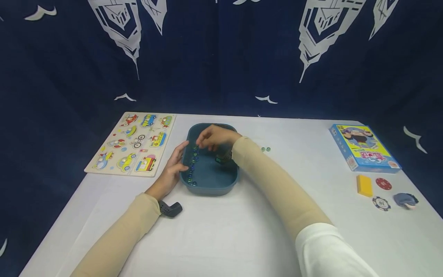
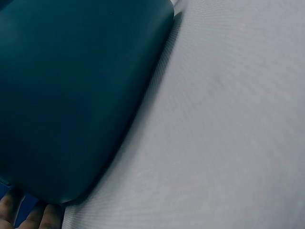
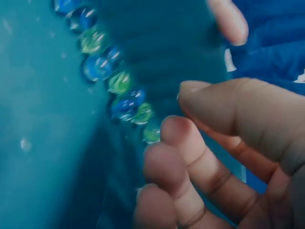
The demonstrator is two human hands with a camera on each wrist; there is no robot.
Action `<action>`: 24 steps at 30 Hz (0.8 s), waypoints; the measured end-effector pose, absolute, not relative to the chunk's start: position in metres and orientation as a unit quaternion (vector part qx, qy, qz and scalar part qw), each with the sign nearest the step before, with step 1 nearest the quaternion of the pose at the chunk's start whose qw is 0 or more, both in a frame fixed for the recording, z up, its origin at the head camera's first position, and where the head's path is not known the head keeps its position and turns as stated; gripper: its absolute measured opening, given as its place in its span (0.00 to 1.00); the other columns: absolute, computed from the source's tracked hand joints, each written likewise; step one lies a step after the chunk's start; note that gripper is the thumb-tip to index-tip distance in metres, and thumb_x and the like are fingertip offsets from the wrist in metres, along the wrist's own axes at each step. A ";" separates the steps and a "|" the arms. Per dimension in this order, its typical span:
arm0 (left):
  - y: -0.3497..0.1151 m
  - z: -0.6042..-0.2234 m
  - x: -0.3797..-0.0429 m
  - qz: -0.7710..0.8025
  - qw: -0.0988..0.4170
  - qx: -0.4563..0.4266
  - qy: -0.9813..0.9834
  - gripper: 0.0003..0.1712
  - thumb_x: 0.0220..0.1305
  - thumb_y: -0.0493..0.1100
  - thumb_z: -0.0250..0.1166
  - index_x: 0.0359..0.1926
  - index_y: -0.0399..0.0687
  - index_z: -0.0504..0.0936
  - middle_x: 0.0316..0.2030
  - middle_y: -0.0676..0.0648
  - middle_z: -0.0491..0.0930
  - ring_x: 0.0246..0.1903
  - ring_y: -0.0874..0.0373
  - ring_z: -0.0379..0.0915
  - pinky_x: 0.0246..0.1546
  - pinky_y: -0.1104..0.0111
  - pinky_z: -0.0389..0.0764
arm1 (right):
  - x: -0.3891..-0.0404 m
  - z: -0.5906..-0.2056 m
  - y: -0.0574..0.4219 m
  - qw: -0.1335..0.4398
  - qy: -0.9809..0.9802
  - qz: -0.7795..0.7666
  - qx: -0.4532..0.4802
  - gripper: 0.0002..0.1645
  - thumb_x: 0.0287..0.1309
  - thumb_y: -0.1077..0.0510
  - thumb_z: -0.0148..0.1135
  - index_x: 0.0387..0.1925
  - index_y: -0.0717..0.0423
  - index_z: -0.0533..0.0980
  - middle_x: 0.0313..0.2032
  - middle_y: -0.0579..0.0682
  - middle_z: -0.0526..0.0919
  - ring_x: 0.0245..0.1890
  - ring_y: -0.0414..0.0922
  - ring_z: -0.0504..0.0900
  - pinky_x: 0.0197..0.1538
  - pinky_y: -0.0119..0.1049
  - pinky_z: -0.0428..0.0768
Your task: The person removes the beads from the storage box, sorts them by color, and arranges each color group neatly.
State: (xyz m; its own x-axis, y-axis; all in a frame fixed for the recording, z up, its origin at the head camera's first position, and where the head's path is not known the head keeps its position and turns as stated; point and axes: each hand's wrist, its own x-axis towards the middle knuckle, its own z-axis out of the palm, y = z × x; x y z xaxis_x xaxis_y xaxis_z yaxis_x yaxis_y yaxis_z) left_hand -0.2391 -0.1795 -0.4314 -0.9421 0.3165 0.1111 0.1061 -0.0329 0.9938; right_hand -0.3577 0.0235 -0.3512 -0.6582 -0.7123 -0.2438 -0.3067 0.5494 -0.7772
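A dark teal plastic bin [image 1: 214, 190] stands on the white table. A line of blue and green glass marbles [image 1: 192, 167] lies along its left inner side. My left hand [image 1: 168, 175] holds the bin's left side, thumb over the rim; in the left wrist view its fingers [image 2: 44, 217] show at the bin's outer wall. My right hand [image 1: 218, 137] is inside the bin, over the far end of the marble line. The right wrist view shows its fingers loosely bent, close to a green marble [image 3: 151, 133], with a gap between thumb and forefinger and nothing seen in it.
Two green marbles [image 1: 265, 149] lie on the table right of the bin. A wooden picture puzzle board [image 1: 129, 144] is at the left. On the right are a boxed game [image 1: 365, 148], a yellow block [image 1: 364, 185], a red chip [image 1: 383, 184], a black-and-white chip [image 1: 381, 203] and a small grey-blue object [image 1: 405, 200].
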 end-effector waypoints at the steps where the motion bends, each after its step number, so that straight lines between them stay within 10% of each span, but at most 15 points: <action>1: -0.179 -0.431 -0.239 0.703 0.075 0.152 0.691 0.51 0.52 0.35 0.49 0.79 0.55 0.46 0.79 0.55 0.37 0.78 0.52 0.29 0.72 0.44 0.29 | -0.359 -0.353 0.021 0.280 0.838 -0.359 -0.301 0.16 0.63 0.61 0.61 0.51 0.61 0.81 0.45 0.53 0.86 0.32 0.44 0.80 0.38 0.37 0.81; 24: -0.178 -0.429 -0.238 0.714 0.072 0.153 0.680 0.52 0.50 0.34 0.50 0.79 0.53 0.46 0.79 0.53 0.38 0.78 0.53 0.30 0.73 0.46 0.32 | -0.356 -0.350 0.013 0.231 0.873 -0.249 -0.350 0.08 0.53 0.66 0.67 0.38 0.58 0.84 0.33 0.49 0.86 0.30 0.43 0.81 0.36 0.34 0.82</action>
